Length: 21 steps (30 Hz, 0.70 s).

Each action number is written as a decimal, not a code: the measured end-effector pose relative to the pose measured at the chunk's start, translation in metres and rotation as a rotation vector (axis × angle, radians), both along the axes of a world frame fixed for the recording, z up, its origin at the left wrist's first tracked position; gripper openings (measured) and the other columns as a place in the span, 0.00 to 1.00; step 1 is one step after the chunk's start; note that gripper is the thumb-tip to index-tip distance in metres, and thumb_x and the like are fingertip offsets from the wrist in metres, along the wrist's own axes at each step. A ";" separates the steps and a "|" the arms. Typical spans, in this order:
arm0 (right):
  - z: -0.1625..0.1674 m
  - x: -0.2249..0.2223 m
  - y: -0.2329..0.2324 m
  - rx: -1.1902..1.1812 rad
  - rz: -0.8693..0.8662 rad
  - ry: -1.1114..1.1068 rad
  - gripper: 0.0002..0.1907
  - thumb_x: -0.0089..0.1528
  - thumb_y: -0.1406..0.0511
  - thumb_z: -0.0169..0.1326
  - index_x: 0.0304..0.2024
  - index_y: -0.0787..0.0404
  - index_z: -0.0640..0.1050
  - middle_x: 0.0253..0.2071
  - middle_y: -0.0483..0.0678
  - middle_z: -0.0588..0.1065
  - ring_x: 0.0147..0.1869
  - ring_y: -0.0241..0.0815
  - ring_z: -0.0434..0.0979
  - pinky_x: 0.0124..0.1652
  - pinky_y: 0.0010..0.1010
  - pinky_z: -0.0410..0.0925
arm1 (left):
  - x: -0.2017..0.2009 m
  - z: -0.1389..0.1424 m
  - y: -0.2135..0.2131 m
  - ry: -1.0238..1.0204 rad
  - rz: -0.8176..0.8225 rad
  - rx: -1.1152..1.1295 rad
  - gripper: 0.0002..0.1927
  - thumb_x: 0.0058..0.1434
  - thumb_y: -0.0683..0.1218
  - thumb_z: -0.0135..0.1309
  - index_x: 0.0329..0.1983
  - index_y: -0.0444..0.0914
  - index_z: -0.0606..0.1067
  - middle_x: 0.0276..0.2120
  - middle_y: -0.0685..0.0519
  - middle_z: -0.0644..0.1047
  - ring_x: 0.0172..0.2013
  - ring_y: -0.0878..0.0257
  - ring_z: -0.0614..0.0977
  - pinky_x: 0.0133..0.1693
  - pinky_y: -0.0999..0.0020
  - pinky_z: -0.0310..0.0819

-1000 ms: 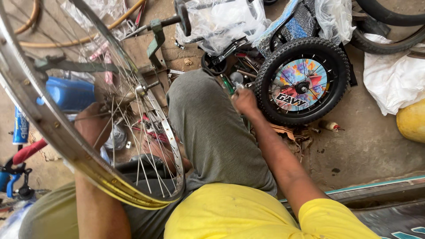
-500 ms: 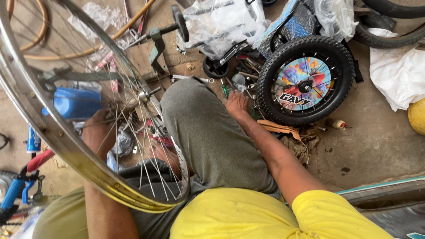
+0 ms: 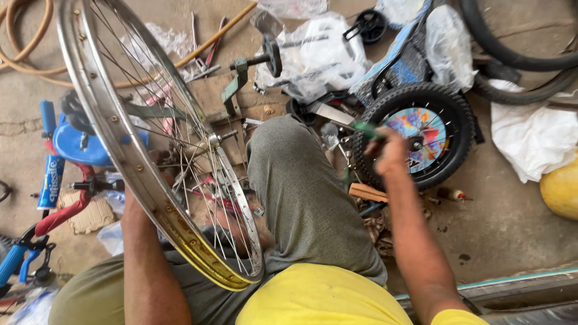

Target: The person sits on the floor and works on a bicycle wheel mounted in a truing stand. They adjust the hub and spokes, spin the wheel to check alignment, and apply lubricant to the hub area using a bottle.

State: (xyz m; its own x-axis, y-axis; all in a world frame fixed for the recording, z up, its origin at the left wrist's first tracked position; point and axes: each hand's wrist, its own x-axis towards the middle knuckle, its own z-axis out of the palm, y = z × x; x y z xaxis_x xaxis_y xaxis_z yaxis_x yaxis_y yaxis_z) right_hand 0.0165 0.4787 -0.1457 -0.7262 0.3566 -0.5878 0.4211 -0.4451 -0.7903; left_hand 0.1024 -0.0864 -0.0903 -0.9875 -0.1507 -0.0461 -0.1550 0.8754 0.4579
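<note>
A large spoked bicycle wheel (image 3: 114, 129) with a silver and yellow rim stands tilted over my left knee, its hub (image 3: 214, 141) near the middle. My left hand (image 3: 131, 207) grips the rim from behind at its lower left, partly hidden by it. My right hand (image 3: 391, 150) is raised in front of a small black-tyred wheel (image 3: 457, 120) with a colourful disc. It holds a green-handled tool with a flat metal blade (image 3: 334, 115) that points left. My grey trouser knee (image 3: 295, 180) lies between the two hands.
A blue and red child's bicycle (image 3: 66, 150) lies at the left. White plastic bags (image 3: 319, 54) and a metal stand (image 3: 241, 78) sit beyond the knee. An orange hose (image 3: 205, 42), black tyres (image 3: 518, 57), a white sack (image 3: 536, 138) and a yellow object (image 3: 563, 189) surround the spot.
My right hand has lifted off the floor clutter by the knee and now holds the green-handled tool up by the small wheel. The big wheel has shifted in view as my head moved.
</note>
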 end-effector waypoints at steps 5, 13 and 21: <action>0.069 -0.079 0.088 -0.332 -0.135 0.474 0.05 0.62 0.66 0.55 0.40 0.59 0.75 0.30 0.47 0.73 0.30 0.43 0.75 0.35 0.36 0.71 | -0.011 0.013 -0.001 -0.256 0.330 0.410 0.18 0.71 0.50 0.48 0.40 0.31 0.79 0.33 0.40 0.81 0.33 0.52 0.82 0.36 0.49 0.74; 0.186 -0.178 0.151 -0.212 -0.223 0.569 0.11 0.70 0.64 0.53 0.42 0.68 0.76 0.32 0.53 0.75 0.33 0.46 0.76 0.37 0.40 0.74 | -0.012 0.079 0.027 -0.312 0.294 0.227 0.18 0.72 0.54 0.49 0.46 0.36 0.82 0.41 0.41 0.83 0.42 0.49 0.85 0.47 0.52 0.77; 0.251 -0.220 0.160 0.093 -0.117 0.709 0.13 0.67 0.61 0.53 0.38 0.66 0.79 0.32 0.51 0.77 0.34 0.42 0.76 0.36 0.33 0.71 | -0.009 0.088 0.026 -0.286 0.231 0.103 0.22 0.60 0.50 0.64 0.55 0.36 0.79 0.48 0.41 0.82 0.48 0.48 0.84 0.52 0.53 0.75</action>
State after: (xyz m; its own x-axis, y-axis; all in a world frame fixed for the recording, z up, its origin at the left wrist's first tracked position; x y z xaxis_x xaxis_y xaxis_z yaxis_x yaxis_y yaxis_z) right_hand -0.2037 0.6388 0.1049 -0.8755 0.4809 0.0470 -0.2528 -0.3731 -0.8927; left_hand 0.0934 -0.0609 -0.0025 -0.8729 -0.3483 -0.3416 -0.4774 0.7541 0.4510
